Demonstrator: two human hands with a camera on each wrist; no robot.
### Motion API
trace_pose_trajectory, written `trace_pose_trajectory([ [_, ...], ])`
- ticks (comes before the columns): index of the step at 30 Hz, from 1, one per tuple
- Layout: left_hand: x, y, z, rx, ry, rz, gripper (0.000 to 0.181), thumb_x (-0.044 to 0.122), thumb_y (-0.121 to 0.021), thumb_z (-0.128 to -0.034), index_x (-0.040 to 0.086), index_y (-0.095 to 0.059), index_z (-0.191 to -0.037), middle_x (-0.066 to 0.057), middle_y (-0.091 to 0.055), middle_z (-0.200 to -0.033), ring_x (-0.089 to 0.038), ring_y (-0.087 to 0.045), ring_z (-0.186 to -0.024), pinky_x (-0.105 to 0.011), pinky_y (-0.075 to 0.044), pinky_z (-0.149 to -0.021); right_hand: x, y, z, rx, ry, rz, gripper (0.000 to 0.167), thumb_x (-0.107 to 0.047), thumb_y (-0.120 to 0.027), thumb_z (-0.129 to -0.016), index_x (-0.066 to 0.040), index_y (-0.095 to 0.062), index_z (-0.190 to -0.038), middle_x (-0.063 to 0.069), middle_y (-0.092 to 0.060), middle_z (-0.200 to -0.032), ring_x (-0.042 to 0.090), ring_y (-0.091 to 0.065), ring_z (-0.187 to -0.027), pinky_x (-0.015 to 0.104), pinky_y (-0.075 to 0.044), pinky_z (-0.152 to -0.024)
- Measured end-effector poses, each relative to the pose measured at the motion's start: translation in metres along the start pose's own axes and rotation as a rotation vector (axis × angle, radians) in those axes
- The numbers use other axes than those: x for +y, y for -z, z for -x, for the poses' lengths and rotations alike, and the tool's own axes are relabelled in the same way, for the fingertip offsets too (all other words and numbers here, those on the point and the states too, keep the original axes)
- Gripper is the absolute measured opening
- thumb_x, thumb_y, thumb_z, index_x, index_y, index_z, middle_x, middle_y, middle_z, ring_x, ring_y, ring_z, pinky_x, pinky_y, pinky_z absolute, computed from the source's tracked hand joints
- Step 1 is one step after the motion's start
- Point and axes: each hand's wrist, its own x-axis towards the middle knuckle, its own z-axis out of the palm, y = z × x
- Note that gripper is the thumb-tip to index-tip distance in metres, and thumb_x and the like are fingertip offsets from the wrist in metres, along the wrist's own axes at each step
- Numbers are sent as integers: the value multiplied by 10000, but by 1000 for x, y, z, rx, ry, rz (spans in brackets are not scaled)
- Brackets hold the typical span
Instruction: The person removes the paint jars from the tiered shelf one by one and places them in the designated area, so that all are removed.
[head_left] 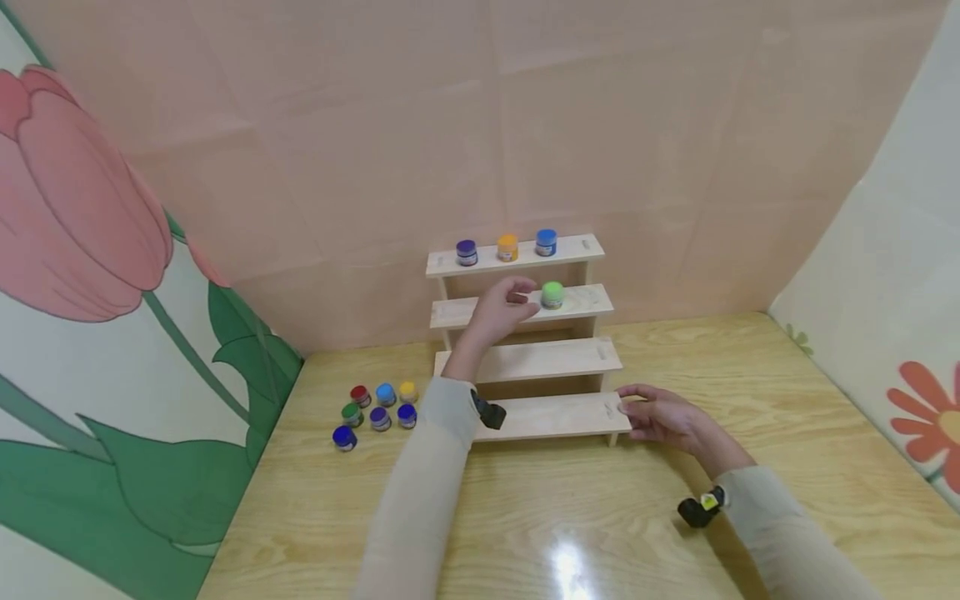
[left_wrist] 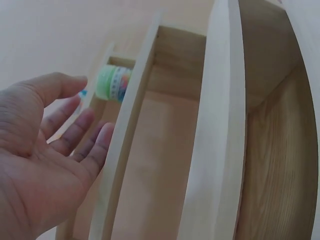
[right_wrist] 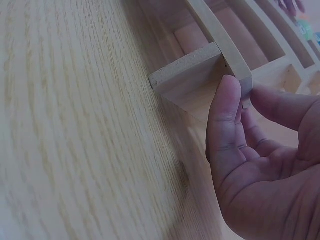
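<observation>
A wooden stepped shelf (head_left: 551, 414) with several tiers stands against the back wall. On its second tier from the top sits a light green paint jar (head_left: 552, 296), also visible in the left wrist view (left_wrist: 111, 82). My left hand (head_left: 501, 312) is just left of that jar, fingers loosely bent and apart from it, holding nothing. At the right end of the lowest tier, my right hand (head_left: 663, 419) pinches the board's corner between thumb and fingers, as the right wrist view shows. The top tier carries a purple jar (head_left: 467, 253), an orange jar (head_left: 507, 248) and a blue jar (head_left: 546, 242).
Left of the shelf, several paint jars stand grouped on the wooden table (head_left: 570, 508), among them a red jar (head_left: 360, 396), a green jar (head_left: 352, 414), a yellow jar (head_left: 408, 392) and a dark blue jar (head_left: 344, 437). Flower-printed panels flank both sides.
</observation>
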Motion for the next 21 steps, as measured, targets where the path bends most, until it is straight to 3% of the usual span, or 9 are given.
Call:
trace_pose_trajectory([
  [10,7,-20,-14,22,23,26,447,120,-748,-921,73,-595,-1338,-88,-640,-1300,-250,-602,-1196,-358,-521,-1006,2,0,1,-4,5,-5,299,-100,-599,-1016,-106,-503,-1299,49,-714,-989,140,-692,-836,272,-611,-712],
  [21,12,-31,-27,-8,75,-31,487,76,-735,-919,127,-578,-1377,-39,-632,-1288,-190,-591,-1125,-301,-536,-923,3,1,2,-31,15,-15,319,-117,-595,-1023,-95,-480,-1319,50,-721,-1002,139,-694,-831,262,-608,-711],
])
